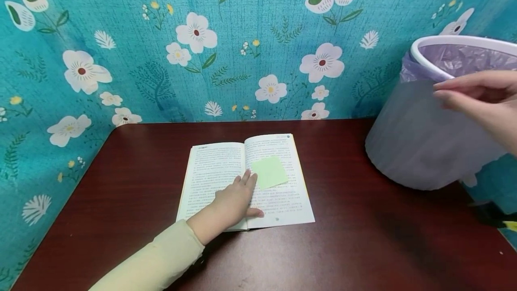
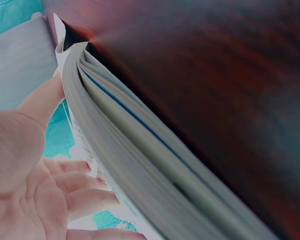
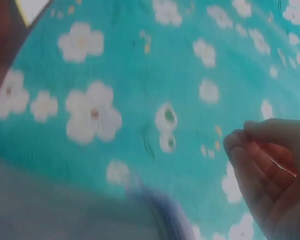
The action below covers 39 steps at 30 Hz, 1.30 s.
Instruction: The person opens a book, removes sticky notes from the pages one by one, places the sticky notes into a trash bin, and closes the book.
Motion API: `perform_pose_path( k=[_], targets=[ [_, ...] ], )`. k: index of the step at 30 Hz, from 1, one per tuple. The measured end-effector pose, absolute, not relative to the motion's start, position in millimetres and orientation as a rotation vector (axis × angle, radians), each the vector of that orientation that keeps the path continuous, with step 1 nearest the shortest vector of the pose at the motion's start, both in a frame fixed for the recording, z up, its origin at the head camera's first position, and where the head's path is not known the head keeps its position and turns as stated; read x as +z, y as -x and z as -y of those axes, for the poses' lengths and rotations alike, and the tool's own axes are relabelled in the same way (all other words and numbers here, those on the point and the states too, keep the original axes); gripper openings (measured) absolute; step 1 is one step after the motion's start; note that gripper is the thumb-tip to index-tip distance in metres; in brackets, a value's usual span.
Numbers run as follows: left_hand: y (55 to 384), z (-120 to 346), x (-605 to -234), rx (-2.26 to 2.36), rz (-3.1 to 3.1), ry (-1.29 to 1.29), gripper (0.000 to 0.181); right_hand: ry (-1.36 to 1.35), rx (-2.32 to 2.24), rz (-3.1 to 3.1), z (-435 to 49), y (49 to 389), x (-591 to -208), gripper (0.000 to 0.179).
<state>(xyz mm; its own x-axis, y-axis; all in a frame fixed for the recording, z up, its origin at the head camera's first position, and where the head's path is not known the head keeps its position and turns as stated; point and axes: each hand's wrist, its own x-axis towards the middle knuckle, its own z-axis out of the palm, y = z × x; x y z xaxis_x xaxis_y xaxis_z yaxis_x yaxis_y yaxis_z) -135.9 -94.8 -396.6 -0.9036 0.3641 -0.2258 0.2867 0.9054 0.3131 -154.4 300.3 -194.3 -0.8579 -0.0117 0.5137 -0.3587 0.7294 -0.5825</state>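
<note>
An open book (image 1: pixel 218 178) with printed pages lies on the dark table. On its right-hand page sits a pale green sticky note (image 1: pixel 269 173). My left hand (image 1: pixel 236 196) rests flat across the inner fold, fingers straight and their tips beside the note's left edge. From the left wrist, the book's page edges (image 2: pixel 140 170) run past the thumb and fingers. My right hand (image 1: pixel 484 98) is raised in front of the bin at the far right. Its thumb and fingertips (image 3: pixel 239 137) are brought together, and nothing shows between them.
A grey waste bin (image 1: pixel 424 138) with a white rim and purple liner (image 1: pixel 464 57) stands at the table's right side. Behind the table (image 1: pixel 343 237) hangs a teal flowered cloth (image 1: pixel 242 71). A dark, blurred object (image 1: pixel 490 212) shows at the lower right edge.
</note>
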Motion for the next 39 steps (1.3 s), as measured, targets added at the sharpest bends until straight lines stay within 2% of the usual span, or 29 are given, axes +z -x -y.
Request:
perform_pose_path(
  k=[4,13,23,31,39],
  targets=[
    [134.6,94.9,-399.0,0.39,-2.804,-0.495,0.095,-0.434,0.873,2.452,-264.0,146.0,-204.8,0.017],
    [132.7,95.4,-399.8,0.389,-2.829,-0.495,0.088,-0.808,0.764,2.514,-207.8,163.8,-240.8,0.022],
    [134.3,94.0,-398.1,0.378,-2.824,-0.503,0.087,-1.05,0.794,2.706,-164.5,176.8,-318.0,0.016],
    [137.3,91.1,-399.0,0.321,-2.823,-0.512,0.089,-1.182,0.763,2.759,-139.0,183.4,-351.7,0.023],
    [138.7,91.4,-397.7,0.297,-2.825,-0.483,0.089,-1.403,0.624,2.823,-122.7,199.7,-374.2,0.046]
  ],
)
